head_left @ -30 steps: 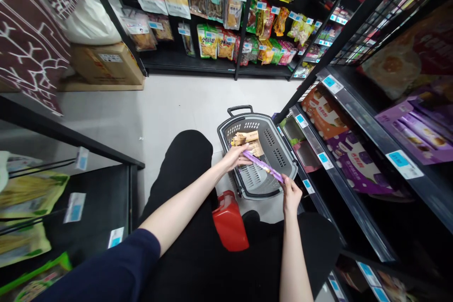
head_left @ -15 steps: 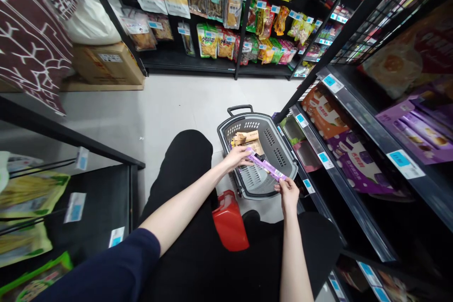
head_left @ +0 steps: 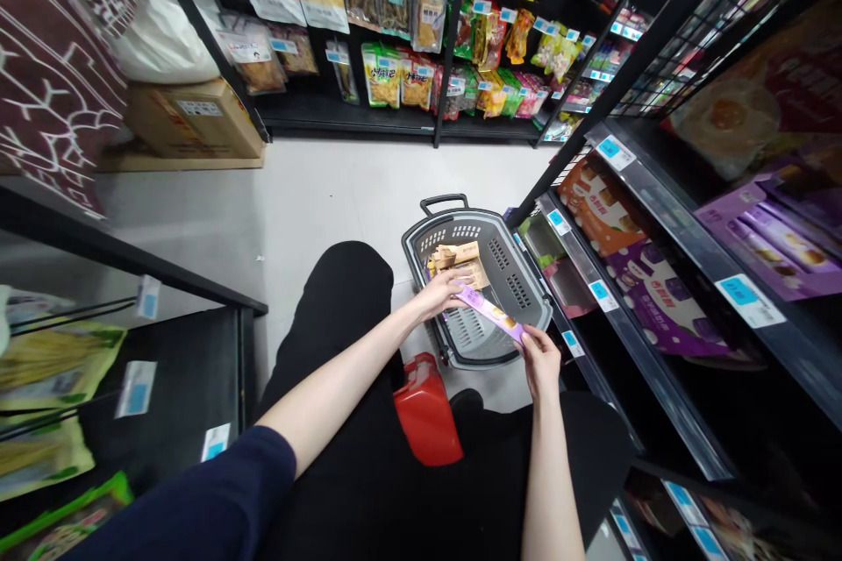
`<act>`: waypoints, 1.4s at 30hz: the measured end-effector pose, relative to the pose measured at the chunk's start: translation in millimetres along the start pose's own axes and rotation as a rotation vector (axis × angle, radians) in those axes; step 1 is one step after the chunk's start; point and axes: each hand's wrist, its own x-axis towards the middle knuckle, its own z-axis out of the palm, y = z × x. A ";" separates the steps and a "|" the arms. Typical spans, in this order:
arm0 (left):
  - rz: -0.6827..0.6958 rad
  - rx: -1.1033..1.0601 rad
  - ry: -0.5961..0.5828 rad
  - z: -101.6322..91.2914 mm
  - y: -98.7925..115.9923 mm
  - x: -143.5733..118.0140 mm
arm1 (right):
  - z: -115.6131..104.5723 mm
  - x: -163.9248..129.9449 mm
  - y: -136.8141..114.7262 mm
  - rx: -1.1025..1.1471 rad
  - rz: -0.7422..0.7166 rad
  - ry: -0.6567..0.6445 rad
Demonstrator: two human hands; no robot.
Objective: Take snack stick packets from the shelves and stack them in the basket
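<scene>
A long, slim purple snack packet (head_left: 490,311) is stretched between my two hands above a grey shopping basket (head_left: 540,280). My left hand (head_left: 439,294) pinches its upper left end, fingers closed. At the lower right end, my right hand (head_left: 542,356) grips it between thumb and fingers. The side facing up carries a picture of yellowish food. Inside the basket, a tan snack package (head_left: 468,263) lies near the far left wall, partly hidden behind my left hand. The basket stands on the floor, its black handle (head_left: 444,202) at the far end.
To the right, a shelf holds purple snack boxes (head_left: 664,298) and an open purple carton (head_left: 776,232). Hanging snack bags (head_left: 381,74) line the rack ahead. A cardboard box (head_left: 197,118) sits at left. A red plastic object (head_left: 429,412) is between my legs.
The purple packet has been turned over, from a side with a dark-and-white label to one with a food picture. Both hands stay over the basket, still gripping its ends.
</scene>
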 end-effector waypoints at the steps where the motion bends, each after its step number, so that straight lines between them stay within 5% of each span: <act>1: 0.020 -0.002 0.017 0.2 -0.3 0.0 | 1.2 -0.8 -1.4 0.031 0.047 -0.021; 9: 0.081 0.042 -0.030 1.9 0.9 -2.8 | 6.3 -7.6 -10.3 -0.035 0.194 -0.190; 17: 0.386 0.387 0.379 -8.1 8.9 -1.6 | 11.8 -4.2 12.0 -0.314 0.091 -0.104; 22: 0.262 0.277 0.393 -13.0 12.9 1.6 | 17.7 1.7 38.5 -0.772 -0.005 -0.097; 30: 0.239 0.219 0.341 -13.6 11.1 4.4 | 100.3 32.5 63.5 -1.065 0.011 -0.177; 33: 0.226 0.193 0.349 -17.1 12.9 4.8 | 116.1 46.5 61.8 -1.118 0.010 -0.206; 35: 0.217 0.177 0.360 -18.2 14.2 5.7 | 106.1 57.1 53.1 -1.141 -0.029 -0.241; 38: 0.184 0.190 0.342 -16.1 16.6 7.2 | 63.1 78.8 18.1 -1.187 -0.121 -0.290; 42: 0.065 0.246 0.284 -13.1 17.7 12.7 | -21.7 104.7 -84.0 -1.257 -0.426 -0.091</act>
